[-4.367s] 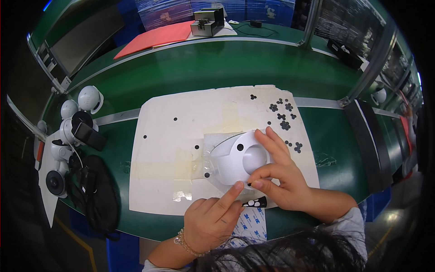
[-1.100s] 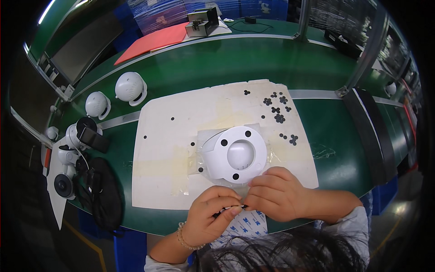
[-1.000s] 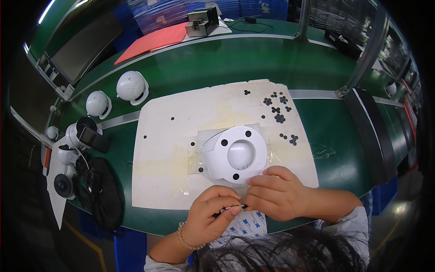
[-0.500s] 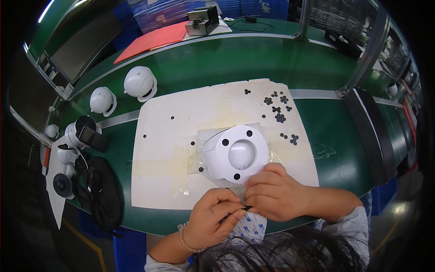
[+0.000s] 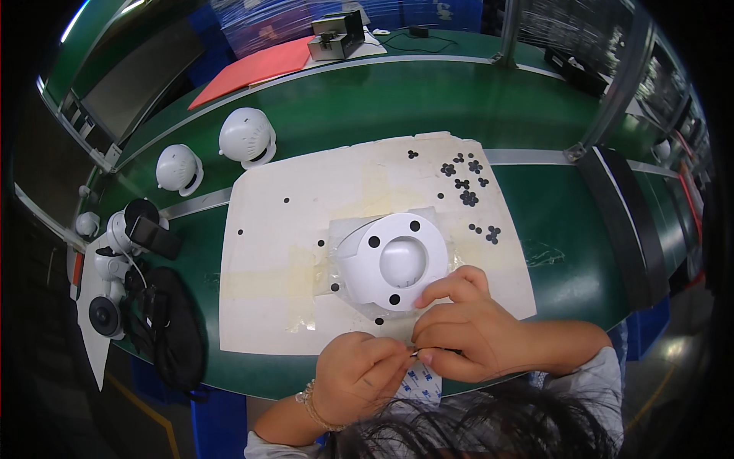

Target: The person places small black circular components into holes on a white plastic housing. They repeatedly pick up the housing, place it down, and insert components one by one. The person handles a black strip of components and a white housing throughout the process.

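At six o'clock, loose dark hair [image 5: 459,428] and the bare left hand [image 5: 355,375] hide most of a white sheet with blue print [image 5: 423,384]. That hand and the bare right hand [image 5: 470,335] bury a tiny black-and-white sliver [image 5: 416,353] in their fingertips; I can't tell what it is. At twelve, clear-wrapped blue stacks [image 5: 428,15] are cut off.

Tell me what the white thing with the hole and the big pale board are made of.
The white housing is probably plastic, smooth with a soft sheen, though painted metal could look alike. The pale board seems matte cardboard: its far edge looks ragged.
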Motion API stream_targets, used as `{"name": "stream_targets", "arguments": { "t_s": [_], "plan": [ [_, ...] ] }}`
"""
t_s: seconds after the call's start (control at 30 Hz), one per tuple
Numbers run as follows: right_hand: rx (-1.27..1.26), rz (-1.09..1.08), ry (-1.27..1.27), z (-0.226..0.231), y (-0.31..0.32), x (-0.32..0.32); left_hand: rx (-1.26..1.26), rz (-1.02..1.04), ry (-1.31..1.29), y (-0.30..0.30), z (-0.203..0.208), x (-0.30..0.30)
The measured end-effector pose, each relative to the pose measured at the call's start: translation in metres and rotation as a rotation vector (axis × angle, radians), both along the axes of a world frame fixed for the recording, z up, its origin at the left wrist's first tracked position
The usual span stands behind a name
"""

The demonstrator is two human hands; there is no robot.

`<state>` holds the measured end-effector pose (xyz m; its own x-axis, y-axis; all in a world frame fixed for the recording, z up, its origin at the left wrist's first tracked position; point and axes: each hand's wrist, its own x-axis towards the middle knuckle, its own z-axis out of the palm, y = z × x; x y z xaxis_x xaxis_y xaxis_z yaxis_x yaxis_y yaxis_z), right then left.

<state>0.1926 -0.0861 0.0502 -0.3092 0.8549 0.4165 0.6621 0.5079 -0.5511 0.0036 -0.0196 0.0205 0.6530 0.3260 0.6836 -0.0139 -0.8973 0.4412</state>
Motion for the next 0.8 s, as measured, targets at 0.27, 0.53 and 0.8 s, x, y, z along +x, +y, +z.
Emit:
{"name": "stream_targets", "arguments": {
  "t_s": [0.27,0.53,0.8],
  "plan": [
    [-0.001,-0.080,-0.039,0.0032,-0.0043,-0.0029,0.055,0.026,-0.006,-0.0005,-0.0024,0.0000],
    [0.011,-0.036,-0.089,0.0025,-0.0021,0.0004,0.083,0.020,-0.001,0.0000,-0.0043,0.0019],
    [0.229,-0.085,-0.353,-0.0016,-0.0063,-0.0053,0.049,0.018,0.064,0.0013,-0.0043,0.0039]
  ]
}}
